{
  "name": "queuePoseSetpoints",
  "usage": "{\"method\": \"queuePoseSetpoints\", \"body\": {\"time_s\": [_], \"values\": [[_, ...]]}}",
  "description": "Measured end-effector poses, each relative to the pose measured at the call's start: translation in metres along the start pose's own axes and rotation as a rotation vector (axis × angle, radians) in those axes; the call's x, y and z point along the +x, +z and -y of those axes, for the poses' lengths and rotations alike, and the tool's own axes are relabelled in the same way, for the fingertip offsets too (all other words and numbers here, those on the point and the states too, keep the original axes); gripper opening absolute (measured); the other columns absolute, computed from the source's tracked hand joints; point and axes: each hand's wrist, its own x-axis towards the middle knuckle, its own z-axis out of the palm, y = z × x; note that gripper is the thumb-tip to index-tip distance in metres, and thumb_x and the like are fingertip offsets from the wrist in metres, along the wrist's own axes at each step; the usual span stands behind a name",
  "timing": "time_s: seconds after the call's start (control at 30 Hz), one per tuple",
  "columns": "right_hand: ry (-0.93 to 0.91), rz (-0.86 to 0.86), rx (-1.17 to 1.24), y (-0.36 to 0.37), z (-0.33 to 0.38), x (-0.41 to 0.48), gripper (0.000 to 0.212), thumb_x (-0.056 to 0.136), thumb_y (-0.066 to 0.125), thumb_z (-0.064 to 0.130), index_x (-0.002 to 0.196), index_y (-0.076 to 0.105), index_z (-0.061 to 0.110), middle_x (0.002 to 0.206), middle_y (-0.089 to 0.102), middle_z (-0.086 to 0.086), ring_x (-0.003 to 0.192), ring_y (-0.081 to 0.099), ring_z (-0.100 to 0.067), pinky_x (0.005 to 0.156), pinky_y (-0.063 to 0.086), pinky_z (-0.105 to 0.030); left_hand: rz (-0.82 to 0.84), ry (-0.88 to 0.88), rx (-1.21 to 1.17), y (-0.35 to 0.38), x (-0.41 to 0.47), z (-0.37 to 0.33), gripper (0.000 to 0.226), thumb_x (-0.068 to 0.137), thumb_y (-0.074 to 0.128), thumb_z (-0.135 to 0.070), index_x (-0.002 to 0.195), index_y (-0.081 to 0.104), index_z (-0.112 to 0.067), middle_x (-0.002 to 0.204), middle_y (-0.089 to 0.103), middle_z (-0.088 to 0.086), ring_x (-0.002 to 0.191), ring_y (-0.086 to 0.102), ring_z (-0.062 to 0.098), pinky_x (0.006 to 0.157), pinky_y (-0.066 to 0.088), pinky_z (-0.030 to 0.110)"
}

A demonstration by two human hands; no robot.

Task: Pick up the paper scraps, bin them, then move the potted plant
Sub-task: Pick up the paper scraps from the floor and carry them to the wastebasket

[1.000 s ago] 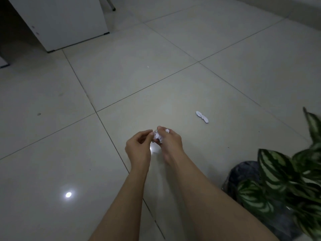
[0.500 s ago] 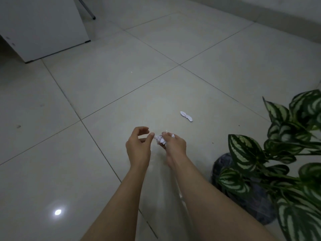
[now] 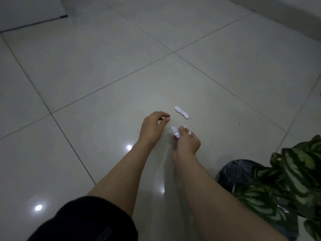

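Note:
A white paper scrap (image 3: 181, 112) lies on the pale tiled floor (image 3: 107, 70), just beyond my fingers. My left hand (image 3: 153, 126) hovers beside it, fingers curled and apart, holding nothing. My right hand (image 3: 186, 141) is closed around crumpled white paper scraps (image 3: 175, 132) that stick out past the fingertips. The potted plant (image 3: 284, 185), with striped green leaves and a dark plastic-wrapped pot (image 3: 234, 173), stands at the lower right, close to my right forearm.
White furniture (image 3: 31, 11) stands at the far upper left. A wall base (image 3: 286, 16) runs along the upper right. My black sleeve (image 3: 83, 221) fills the lower left. Small dark specks (image 3: 212, 142) dot the floor near the plant.
My left hand has let go of the crumpled scraps and moved forward toward the loose scrap. The right hand keeps the crumpled scraps. The view has shifted closer to the floor.

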Motion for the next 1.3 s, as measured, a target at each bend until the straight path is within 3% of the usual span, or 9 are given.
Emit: {"method": "queuePoseSetpoints", "body": {"time_s": [0.17, 0.27, 0.37, 0.53, 0.63, 0.77, 0.9, 1.07, 1.3], "values": [[-0.057, -0.062, -0.048, -0.006, -0.006, 0.017, 0.016, 0.087, 0.058, 0.011, 0.089, 0.069, -0.001, 0.071, 0.063, -0.007, 0.055, 0.053, -0.012, 0.058, 0.045, -0.023, 0.302, 0.159, 0.221, 0.019, 0.034, -0.007, 0.04, 0.097, 0.039, -0.008, 0.135, 0.048, -0.013, 0.152, 0.037, 0.003, 0.139, 0.033, 0.019, 0.109, 0.023, 0.024], [-0.074, -0.063, -0.047, -0.01, -0.005, 0.023, 0.016, 0.089, 0.058, 0.012, 0.089, 0.069, 0.0, 0.08, 0.065, -0.01, 0.064, 0.056, -0.016, 0.055, 0.044, -0.019, 0.484, 0.172, 0.411, 0.032, 0.053, -0.004, 0.047, 0.099, 0.028, -0.01, 0.144, 0.033, -0.026, 0.159, 0.018, -0.007, 0.145, 0.015, 0.021, 0.116, 0.02, 0.039], [-0.099, -0.033, -0.063, -0.012, -0.002, 0.025, 0.017, 0.089, 0.057, 0.011, 0.092, 0.069, -0.002, 0.08, 0.065, -0.01, 0.072, 0.058, -0.019, 0.058, 0.045, -0.017, 0.542, 0.168, 0.639, 0.04, 0.06, 0.002, 0.052, 0.097, 0.027, -0.009, 0.143, 0.032, -0.032, 0.157, 0.022, -0.002, 0.145, 0.014, 0.023, 0.113, 0.02, 0.043], [-0.102, -0.001, -0.063, -0.012, -0.007, 0.02, 0.009, 0.088, 0.058, 0.007, 0.086, 0.066, 0.004, 0.063, 0.059, -0.003, 0.062, 0.055, -0.015, 0.062, 0.047, -0.019, 0.281, 0.317, 0.698, 0.025, 0.036, 0.018, 0.033, 0.091, 0.043, -0.001, 0.118, 0.059, -0.01, 0.127, 0.054, 0.01, 0.113, 0.044, 0.03, 0.084, 0.04, 0.037], [-0.054, 0.038, -0.031, -0.013, -0.013, 0.005, 0.013, 0.088, 0.058, 0.006, 0.077, 0.065, 0.004, 0.06, 0.06, -0.003, 0.056, 0.056, -0.013, 0.064, 0.048, -0.022, 0.109, 0.219, 0.595, 0.009, 0.005, 0.03, 0.019, 0.089, 0.047, -0.004, 0.1, 0.062, -0.001, 0.105, 0.059, 0.016, 0.097, 0.052, 0.033, 0.074, 0.041, 0.036], [-0.014, 0.106, -0.005, -0.02, -0.019, -0.02, 0.011, 0.088, 0.059, 0.006, 0.079, 0.065, 0.003, 0.06, 0.06, -0.003, 0.039, 0.053, -0.003, 0.044, 0.045, -0.011, -0.067, -0.024, 0.283, -0.009, -0.032, 0.025, 0.017, 0.087, 0.057, -0.013, 0.091, 0.068, -0.002, 0.094, 0.068, 0.014, 0.086, 0.06, 0.026, 0.075, 0.044, 0.031], [-0.007, 0.205, -0.025, -0.028, -0.018, -0.046, 0.02, 0.088, 0.059, 0.008, 0.069, 0.062, 0.009, 0.063, 0.061, -0.003, 0.054, 0.054, -0.013, 0.053, 0.047, -0.019, -0.212, -0.223, -0.13, -0.025, -0.058, 0.004, 0.016, 0.084, 0.065, -0.017, 0.09, 0.072, -0.004, 0.089, 0.072, 0.009, 0.083, 0.064, 0.017, 0.084, 0.051, 0.031], [-0.055, 0.34, -0.048, -0.039, 0.003, -0.087, 0.022, 0.087, 0.059, 0.007, 0.066, 0.061, 0.012, 0.064, 0.061, -0.002, 0.059, 0.057, -0.015, 0.062, 0.051, -0.022, -0.355, -0.24, -0.322, -0.042, -0.099, -0.034, 0.008, 0.084, 0.064, -0.014, 0.082, 0.071, -0.012, 0.079, 0.069, 0.0, 0.08, 0.065, 0.013, 0.085, 0.052, 0.032], [-0.129, 0.515, -0.104, -0.061, 0.046, -0.162, 0.007, 0.087, 0.06, 0.006, 0.093, 0.064, 0.004, 0.081, 0.063, -0.008, 0.08, 0.061, -0.023, 0.068, 0.053, -0.022, -0.471, -0.195, -0.42, -0.083, -0.164, -0.098, 0.01, 0.083, 0.065, -0.015, 0.082, 0.072, -0.009, 0.074, 0.071, 0.002, 0.072, 0.066, 0.013, 0.08, 0.054, 0.032]]}}
